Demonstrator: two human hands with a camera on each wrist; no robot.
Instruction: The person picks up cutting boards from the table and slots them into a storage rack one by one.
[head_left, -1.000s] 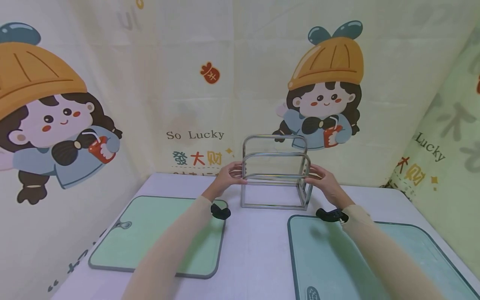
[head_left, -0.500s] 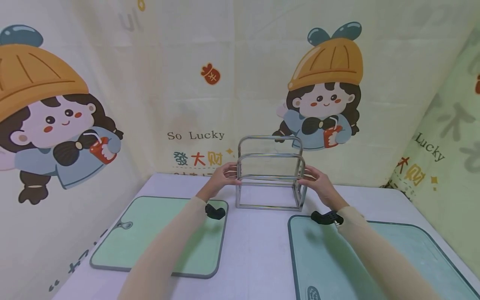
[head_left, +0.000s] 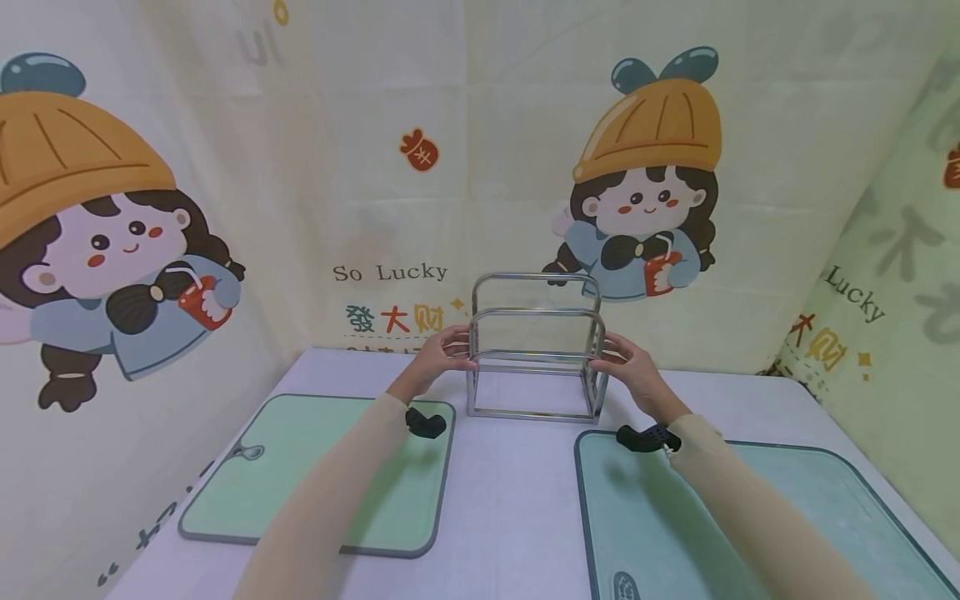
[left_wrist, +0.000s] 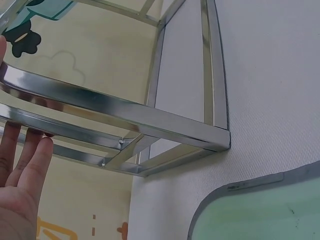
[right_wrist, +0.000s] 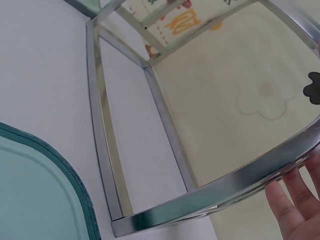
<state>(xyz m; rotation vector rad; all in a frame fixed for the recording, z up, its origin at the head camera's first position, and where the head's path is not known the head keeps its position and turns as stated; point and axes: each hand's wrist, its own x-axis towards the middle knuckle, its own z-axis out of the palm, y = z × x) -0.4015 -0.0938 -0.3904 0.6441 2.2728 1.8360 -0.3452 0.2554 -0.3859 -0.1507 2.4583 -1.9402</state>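
A shiny metal rack (head_left: 536, 312) of bent bars stands upright toward the back of the white table. My left hand (head_left: 435, 362) grips its left side, thumb toward the front bars and fingers along the side. On the opposite side, my right hand (head_left: 633, 367) holds the rack in the same way. Fingers of the left hand (left_wrist: 20, 195) reach behind the rack's bars (left_wrist: 110, 105) in the left wrist view. The right wrist view has the right hand's fingertips at the underside of a curved bar (right_wrist: 240, 172); part of that hand is cut off by the frame.
A light green board (head_left: 247, 492) with grey edging lies flat at the left, partly under my left forearm. The larger blue-green board (head_left: 637, 517) lies front right, beneath my right forearm. Printed cloth (head_left: 517, 167) walls in the white table (head_left: 510, 500) behind and at both sides.
Both hands have moved the rack a little to the left across the table, mostly in the first half second. The two boards have stayed in place.
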